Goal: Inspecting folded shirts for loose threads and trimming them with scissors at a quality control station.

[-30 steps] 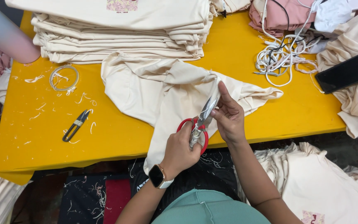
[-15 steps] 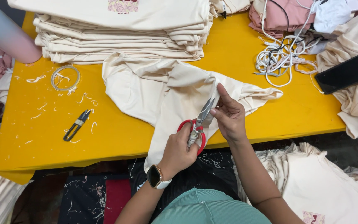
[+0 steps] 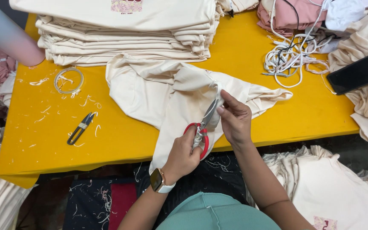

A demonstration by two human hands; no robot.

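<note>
While small clippers (image 3: 81, 127) lie unused at left on the yellow table (image 3: 120, 140), left hand (image 3: 184, 155) grips red scissors (image 3: 202, 127), blades at cream shirt (image 3: 167, 91) hem; right hand (image 3: 235, 121) pinches fabric taut for trimming, 1 folded stack (image 3: 124, 34) behind

The shirt (image 3: 171, 91) was soft matt cream cloth. The scissors (image 3: 203, 125) had shiny metal blades and glossy red plastic handles. The table (image 3: 120, 136) looked smooth, painted yellow. The thread snips (image 3: 80, 128) were dark metal.
</note>
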